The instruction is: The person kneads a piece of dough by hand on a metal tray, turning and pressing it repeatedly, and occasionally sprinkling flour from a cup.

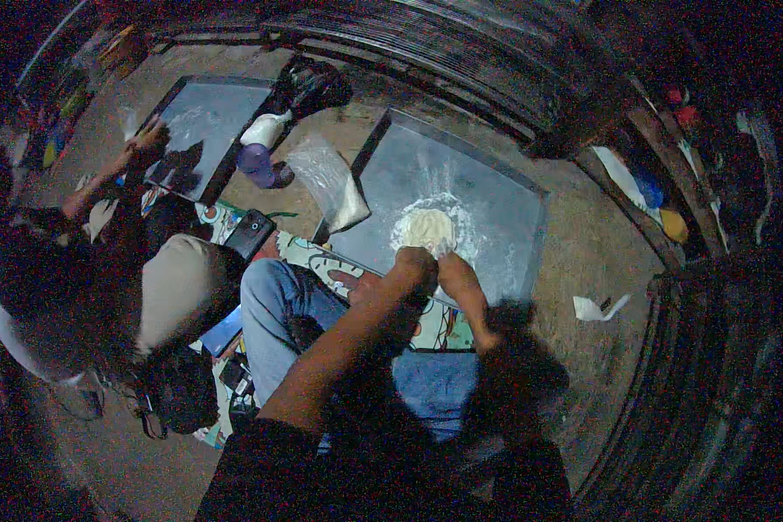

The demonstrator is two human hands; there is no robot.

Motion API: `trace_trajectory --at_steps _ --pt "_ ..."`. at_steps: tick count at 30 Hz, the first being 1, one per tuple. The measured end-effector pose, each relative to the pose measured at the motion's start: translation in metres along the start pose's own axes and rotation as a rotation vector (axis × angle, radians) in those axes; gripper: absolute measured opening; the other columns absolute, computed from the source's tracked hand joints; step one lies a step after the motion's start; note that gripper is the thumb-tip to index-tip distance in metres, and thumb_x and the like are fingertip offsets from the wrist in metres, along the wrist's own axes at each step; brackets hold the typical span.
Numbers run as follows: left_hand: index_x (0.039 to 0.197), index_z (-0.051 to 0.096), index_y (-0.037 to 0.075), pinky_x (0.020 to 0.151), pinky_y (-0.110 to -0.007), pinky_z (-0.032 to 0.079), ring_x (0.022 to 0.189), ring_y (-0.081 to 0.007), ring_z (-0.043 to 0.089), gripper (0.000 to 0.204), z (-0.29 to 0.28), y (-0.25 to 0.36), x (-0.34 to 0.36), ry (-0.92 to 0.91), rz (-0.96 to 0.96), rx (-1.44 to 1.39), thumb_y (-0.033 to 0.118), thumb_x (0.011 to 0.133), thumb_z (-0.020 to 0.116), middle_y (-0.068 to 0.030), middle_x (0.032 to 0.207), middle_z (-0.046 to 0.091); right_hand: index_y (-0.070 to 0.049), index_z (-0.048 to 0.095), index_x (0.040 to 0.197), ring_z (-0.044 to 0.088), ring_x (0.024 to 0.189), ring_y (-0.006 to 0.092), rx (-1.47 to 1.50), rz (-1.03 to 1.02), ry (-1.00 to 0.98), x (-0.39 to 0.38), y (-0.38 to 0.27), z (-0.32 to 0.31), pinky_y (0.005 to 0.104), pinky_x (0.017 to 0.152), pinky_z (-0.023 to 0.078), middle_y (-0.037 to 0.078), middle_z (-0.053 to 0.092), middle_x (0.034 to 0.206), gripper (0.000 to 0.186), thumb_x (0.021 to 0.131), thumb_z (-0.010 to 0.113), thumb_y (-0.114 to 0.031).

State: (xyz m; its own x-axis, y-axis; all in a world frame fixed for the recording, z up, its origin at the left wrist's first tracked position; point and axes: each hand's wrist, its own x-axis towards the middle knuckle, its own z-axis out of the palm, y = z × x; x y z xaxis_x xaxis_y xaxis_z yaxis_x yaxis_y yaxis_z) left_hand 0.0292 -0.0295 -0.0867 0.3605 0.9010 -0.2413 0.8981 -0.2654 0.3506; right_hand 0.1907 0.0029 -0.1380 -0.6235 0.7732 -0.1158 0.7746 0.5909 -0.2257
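Observation:
A flat round of pale dough (428,228) lies in a patch of white flour (468,233) on a grey metal tray (505,204). At the dough's near edge, my left hand (416,268) is closed with the knuckles up. Close beside it, my right hand (455,271) is also closed, its fingertips at the same edge. A whitish bit of dough shows between the two hands. The backs of my hands hide most of the fingers.
A clear plastic bag (326,183) with white powder rests against the tray's left side. Left of it stand a purple cup (254,162), a black bag (313,85) and a second tray (213,109), where another person's hand (150,137) reaches. White scrap (598,308) lies right.

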Motion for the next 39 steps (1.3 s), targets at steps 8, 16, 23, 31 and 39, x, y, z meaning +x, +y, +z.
trace_trajectory --at_steps 8,16,23,31,39 --pt "0.083 0.068 0.007 0.068 -0.039 0.053 0.08 -0.028 0.066 0.025 0.011 -0.017 0.001 -0.17 0.059 -0.037 0.029 0.072 0.064 -0.0132 0.082 0.067 0.001 0.061 0.078 0.063 0.079 0.0321 -0.165 0.019 -0.108 0.002 -0.016 0.005 0.0425 0.069 0.051 0.016 0.063 0.084 0.015 0.076 0.054 -0.011" --pt "0.091 0.065 0.009 0.069 -0.04 0.053 0.085 -0.0296 0.066 0.027 -0.014 -0.009 -0.013 -0.061 0.07 -0.029 0.03 0.074 0.064 -0.0137 0.089 0.067 -0.002 0.065 0.085 0.064 0.08 0.0342 -0.014 0.178 0.024 0.014 -0.01 0.016 0.0448 0.068 0.051 0.019 0.063 0.083 0.022 0.08 0.053 -0.019" --pt "0.092 0.065 0.01 0.069 -0.04 0.053 0.085 -0.03 0.066 0.028 0.03 -0.024 -0.012 -0.058 0.032 0.048 0.031 0.075 0.063 -0.0136 0.091 0.067 -0.002 0.064 0.091 0.061 0.092 0.0361 0.029 0.074 0.016 -0.013 -0.038 -0.017 0.0457 0.08 0.049 0.02 0.061 0.101 0.02 0.077 0.054 -0.011" --pt "0.094 0.065 0.01 0.07 -0.04 0.053 0.084 -0.0306 0.066 0.028 0.049 -0.043 -0.002 -0.088 -0.014 0.062 0.031 0.076 0.063 -0.0135 0.092 0.067 -0.001 0.062 0.094 0.055 0.104 0.0339 -0.181 -0.132 0.217 -0.018 -0.037 0.007 0.0465 0.089 0.043 0.02 0.06 0.105 0.022 0.081 0.048 -0.01" --pt "0.093 0.065 0.01 0.067 -0.04 0.052 0.078 -0.0261 0.067 0.025 -0.005 0.004 -0.004 -0.208 -0.036 0.128 0.027 0.075 0.063 -0.0099 0.089 0.067 -0.002 0.067 0.082 0.063 0.083 0.035 -0.007 0.275 -0.055 -0.002 -0.015 0.015 0.0444 0.073 0.051 0.018 0.065 0.089 0.017 0.078 0.052 -0.011"
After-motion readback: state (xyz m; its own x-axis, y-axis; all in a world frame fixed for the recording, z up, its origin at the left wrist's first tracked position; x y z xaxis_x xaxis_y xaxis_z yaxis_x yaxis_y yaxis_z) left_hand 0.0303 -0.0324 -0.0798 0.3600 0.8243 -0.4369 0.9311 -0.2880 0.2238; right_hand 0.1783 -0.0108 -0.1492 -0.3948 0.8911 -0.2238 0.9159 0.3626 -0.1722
